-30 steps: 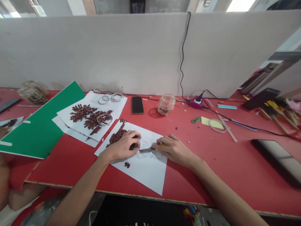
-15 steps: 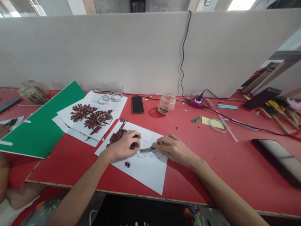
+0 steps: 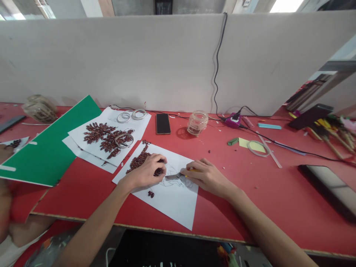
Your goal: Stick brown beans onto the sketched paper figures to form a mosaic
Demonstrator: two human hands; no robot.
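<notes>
A white sheet of paper (image 3: 178, 207) with a pencil drawing lies on the red table, partly covered by glued-looking dark brown seeds (image 3: 138, 162). My left hand (image 3: 148, 168) rests on the sheet over the seeds, its fingers curled in towards the thumb; what sits between the fingertips is hidden. From the right, my right hand (image 3: 204, 174) is closed around a yellow-handled utility knife (image 3: 172, 177). The knife's blade lies low over the drawing, its tip close to my left fingertips. A few loose seeds (image 3: 151, 194) lie below my left hand.
Left are seed-covered sheets (image 3: 89, 146) with tape rolls (image 3: 139, 114) and a green board (image 3: 46, 152). Behind stand a phone (image 3: 163, 124) and a glass jar (image 3: 197, 123). A purple power adapter (image 3: 233, 120), cables and another phone (image 3: 329, 189) are at right. Another person's arm (image 3: 4, 211) shows far left.
</notes>
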